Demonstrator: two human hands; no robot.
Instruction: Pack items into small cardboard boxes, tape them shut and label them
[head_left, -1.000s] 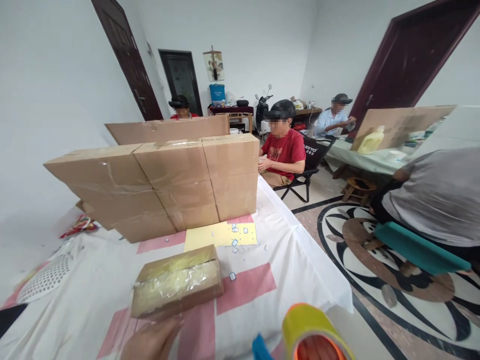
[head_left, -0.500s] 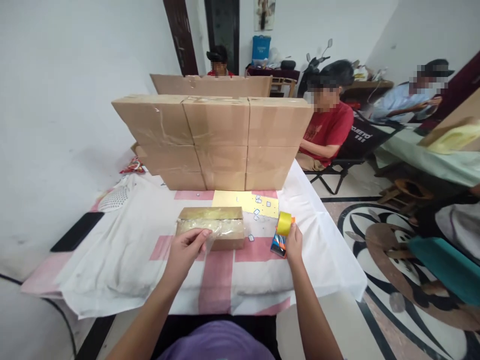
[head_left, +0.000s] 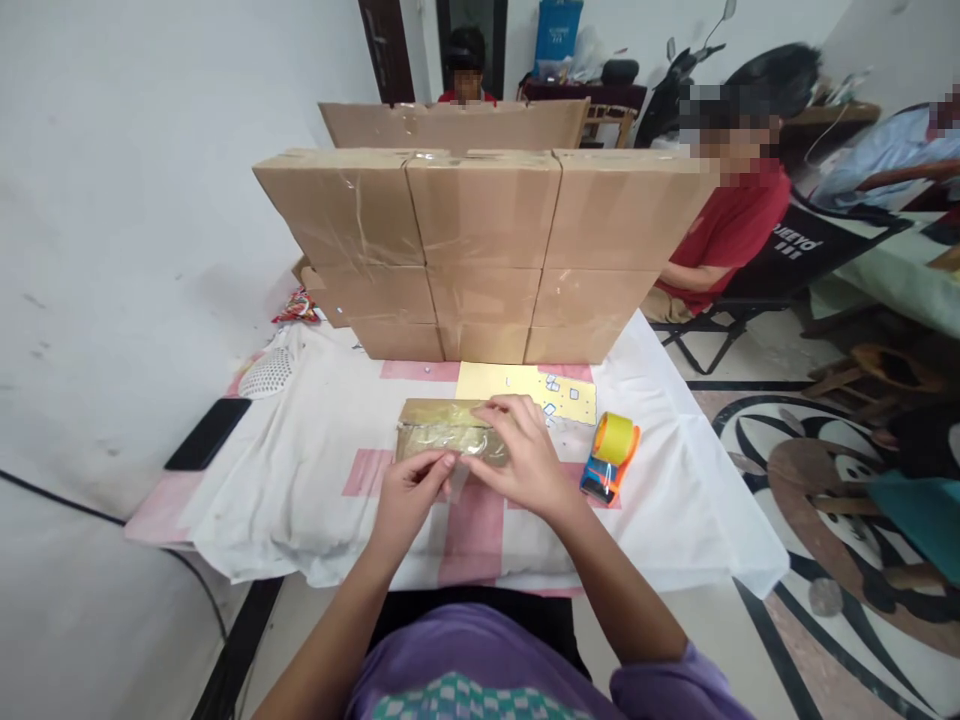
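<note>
Head view: small taped box is pinched by left hand and pressed under right hand; judged light, stiff, slippery; edges best gripped. Tape dispenser lies right.

The right hand covers the right part of the small taped box, so that end cannot be seen. The stacked cartons hide the desk behind them, and the tiny pieces on the yellow sheet are too small to identify.
</note>
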